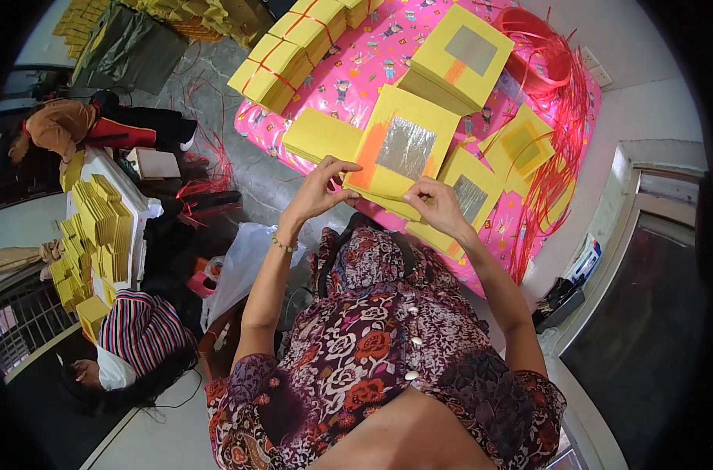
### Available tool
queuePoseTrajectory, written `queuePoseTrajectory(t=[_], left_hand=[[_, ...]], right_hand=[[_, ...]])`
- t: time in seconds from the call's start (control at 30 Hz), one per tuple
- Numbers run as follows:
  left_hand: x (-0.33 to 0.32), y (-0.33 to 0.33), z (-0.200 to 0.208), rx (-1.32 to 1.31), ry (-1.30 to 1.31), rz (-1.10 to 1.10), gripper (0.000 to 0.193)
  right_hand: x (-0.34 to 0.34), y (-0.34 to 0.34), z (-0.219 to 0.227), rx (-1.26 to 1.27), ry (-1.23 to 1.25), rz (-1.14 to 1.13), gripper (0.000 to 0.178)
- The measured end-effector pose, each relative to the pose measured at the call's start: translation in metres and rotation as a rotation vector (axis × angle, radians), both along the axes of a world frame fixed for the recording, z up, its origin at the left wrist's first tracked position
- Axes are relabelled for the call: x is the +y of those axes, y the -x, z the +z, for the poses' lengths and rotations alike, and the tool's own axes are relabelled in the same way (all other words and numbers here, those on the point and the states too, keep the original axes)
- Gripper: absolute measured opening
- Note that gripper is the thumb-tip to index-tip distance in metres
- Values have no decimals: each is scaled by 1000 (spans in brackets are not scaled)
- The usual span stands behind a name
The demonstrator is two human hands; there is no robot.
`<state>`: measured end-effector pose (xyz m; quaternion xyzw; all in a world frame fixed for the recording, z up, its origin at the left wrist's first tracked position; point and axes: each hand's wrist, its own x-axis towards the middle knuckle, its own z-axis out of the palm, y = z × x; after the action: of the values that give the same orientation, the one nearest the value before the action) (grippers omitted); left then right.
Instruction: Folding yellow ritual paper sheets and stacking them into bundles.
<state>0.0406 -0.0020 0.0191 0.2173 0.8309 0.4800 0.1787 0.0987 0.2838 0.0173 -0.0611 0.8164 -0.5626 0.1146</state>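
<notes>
At the far left, two other people sit on the floor beside a low white table stacked with yellow paper sheets; one wears a striped top, the other a brown one.

The person's left hand is raised in front of the body, fingers curled and thumb bent in, pinching the lower left corner of a stack of yellow paper. The top sheet has a silver foil square in the middle and an orange stripe down its left side. The grip is closed on the stack's edge; a bead bracelet sits on that wrist.

The right hand holds the stack's lower right edge, fingers bent over the top and thumb underneath, also closed on the paper. The stack is tilted and lifted above a pink patterned sheet spread on the floor, with the person's flowered dress below it.

Around it on the pink sheet lie more yellow stacks: a plain one just left, a tied bundle further up, and another foil-faced stack above right. Red plastic string is heaped at the right.
</notes>
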Motion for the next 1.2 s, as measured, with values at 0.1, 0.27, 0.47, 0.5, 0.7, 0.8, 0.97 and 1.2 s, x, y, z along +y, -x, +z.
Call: queuePoseTrajectory(t=[0.1, 0.27, 0.47, 0.5, 0.7, 0.8, 0.97, 1.2], left_hand=[[0, 0, 2, -8, 6, 0, 51], [0, 0, 1, 4, -19, 4, 50], [0, -2, 0, -12, -31, 19, 50], [0, -2, 0, -13, -31, 19, 50], [-1, -2, -1, -23, -25, 23, 50], [-1, -2, -1, -23, -24, 21, 49], [0, 0, -1, -35, -37, 30, 49], [1, 1, 4, -56, -23, 34, 49]], right_hand=[[0, 0, -1, -17, -10, 0, 22], [0, 2, -2, -57, -25, -2, 22], [1, 2, -7, -76, -1, 4, 22], [1, 2, -7, -77, -1, 4, 22], [1, 2, -9, -114, 17, -9, 21], [1, 3, -6, -119, 23, -15, 21], [2, 6, -10, -158, 29, -8, 21], [2, 7, -9, -154, 10, -10, 23]])
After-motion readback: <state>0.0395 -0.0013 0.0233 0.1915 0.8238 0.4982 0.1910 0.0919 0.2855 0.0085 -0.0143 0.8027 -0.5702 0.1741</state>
